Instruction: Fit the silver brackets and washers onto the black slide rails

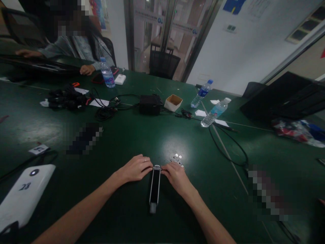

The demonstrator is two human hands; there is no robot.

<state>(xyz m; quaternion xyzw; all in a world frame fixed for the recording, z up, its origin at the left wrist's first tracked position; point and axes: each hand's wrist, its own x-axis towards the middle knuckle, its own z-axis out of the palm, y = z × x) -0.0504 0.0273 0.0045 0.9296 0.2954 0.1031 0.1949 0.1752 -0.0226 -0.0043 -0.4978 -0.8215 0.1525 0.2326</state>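
Note:
A long, narrow black piece with silver edges (155, 186) lies on the green table, a grey block at its near end. At its far end is a small silvery end part with a rounded top (157, 167). My left hand (137, 168) has its fingertips pinched at the left side of that far end. From the right, my right hand (175, 174) pinches the same end between thumb and fingers. Small washers and nuts (177, 156) are scattered just beyond my right hand, which partly covers them. Exactly what the fingertips grip is too small to make out.
Farther back stand a black box (150, 104), an open small carton (173, 102) and water bottles (215, 112). Cables (105, 113) cross the table. A white case marked 28 (25, 193) lies at left. Another person (73, 47) sits at the far left.

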